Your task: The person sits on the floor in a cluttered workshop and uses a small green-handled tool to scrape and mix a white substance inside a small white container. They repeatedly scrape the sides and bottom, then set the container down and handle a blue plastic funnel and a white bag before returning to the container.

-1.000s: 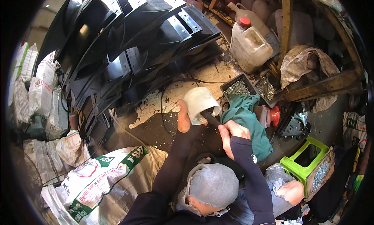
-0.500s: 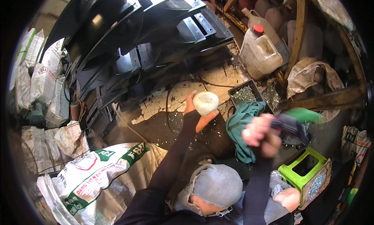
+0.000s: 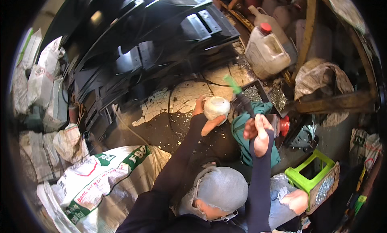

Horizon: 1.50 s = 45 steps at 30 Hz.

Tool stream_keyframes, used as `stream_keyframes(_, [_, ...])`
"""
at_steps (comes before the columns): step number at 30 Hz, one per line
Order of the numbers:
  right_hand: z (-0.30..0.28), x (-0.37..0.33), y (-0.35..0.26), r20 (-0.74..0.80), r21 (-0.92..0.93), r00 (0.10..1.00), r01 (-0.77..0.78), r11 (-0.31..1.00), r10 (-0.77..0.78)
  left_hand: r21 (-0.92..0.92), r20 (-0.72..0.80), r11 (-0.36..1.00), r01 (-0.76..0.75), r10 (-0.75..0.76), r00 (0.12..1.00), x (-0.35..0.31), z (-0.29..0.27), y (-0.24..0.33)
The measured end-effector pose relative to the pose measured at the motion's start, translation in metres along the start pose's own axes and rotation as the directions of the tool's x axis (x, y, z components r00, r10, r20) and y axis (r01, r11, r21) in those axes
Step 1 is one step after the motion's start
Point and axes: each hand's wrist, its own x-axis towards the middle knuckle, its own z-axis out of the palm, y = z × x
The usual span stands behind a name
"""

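Observation:
My left hand (image 3: 207,120) is wrapped round a rounded white object (image 3: 217,107) that looks like a small pot or a ball, above the dark floor near the stack of black panels. Its thumb lies along the lower side and the fingers go behind. My right hand (image 3: 260,132) is closed on a dark-handled tool (image 3: 244,102) with a bright green end pointing up and left. Motion blurs the tool, so I cannot make out its kind. Its green end is apart from the white object. A teal cloth (image 3: 242,138) lies beneath my right wrist.
Black metal panels (image 3: 129,59) are stacked at the upper left. A bin of screws (image 3: 252,94) sits past the cloth, with a red-capped jug (image 3: 268,51) behind. A lime-green stool (image 3: 294,174) stands at right, a printed sack (image 3: 100,180) at lower left. A cable (image 3: 135,128) crosses the floor.
My right hand has swung left and up with the dark tool, whose green end now points toward the white object. The left hand keeps its hold. The view has shifted slightly.

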Motion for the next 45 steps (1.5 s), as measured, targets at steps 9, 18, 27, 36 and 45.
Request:
stream_keyframes(9, [0.006, 0.037, 0.052, 0.097, 0.419, 0.992, -0.112, 0.901, 0.078, -0.291, 0.193, 0.956, -0.047, 0.107, 0.975, -0.016, -0.008, 0.014])
stream_keyframes(18, [0.016, 0.024, 0.061, 0.067, 0.233, 0.998, -0.006, 0.972, -0.01, -0.798, 0.22, 0.531, 0.287, -0.187, 0.957, -0.01, 0.001, -0.009])
stream_keyframes(27, [-0.007, 0.001, -0.043, 0.329, 0.851, 0.839, -0.064, 0.521, -0.434, -0.775, 0.162, 0.59, 0.228, -0.163, 0.973, 0.014, -0.017, -0.009])
stream_keyframes(36, [-0.021, 0.003, -0.034, 0.31, 0.685, 0.928, -0.065, 0.726, -0.209, -0.779, 0.224, 0.562, 0.278, -0.166, 0.96, 0.02, -0.007, -0.005])
stream_keyframes(45, [-0.026, 0.001, -0.034, 0.161, 0.285, 0.947, 0.224, 0.932, -0.277, -0.752, 0.3, 0.544, 0.372, -0.221, 0.928, 0.017, -0.001, -0.017])
